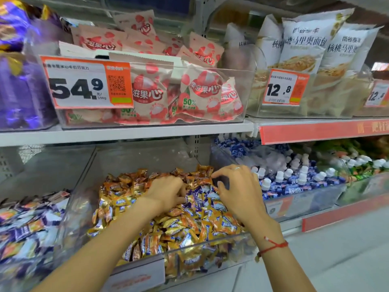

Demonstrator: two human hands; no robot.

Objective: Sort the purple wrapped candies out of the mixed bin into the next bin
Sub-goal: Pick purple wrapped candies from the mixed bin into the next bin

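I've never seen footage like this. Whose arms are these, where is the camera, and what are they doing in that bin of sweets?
There is no robot here: a person wears a camera on the head, so the single picture looks down their own arms at a shop shelf. Both hands reach into a clear mixed bin of gold and purple wrapped candies. The left hand has curled fingers digging among the purple candies; whether it grips one I cannot tell. The right hand pinches something small and dark, too blurred to name. The next bin, to the left, holds mostly purple and white candies.
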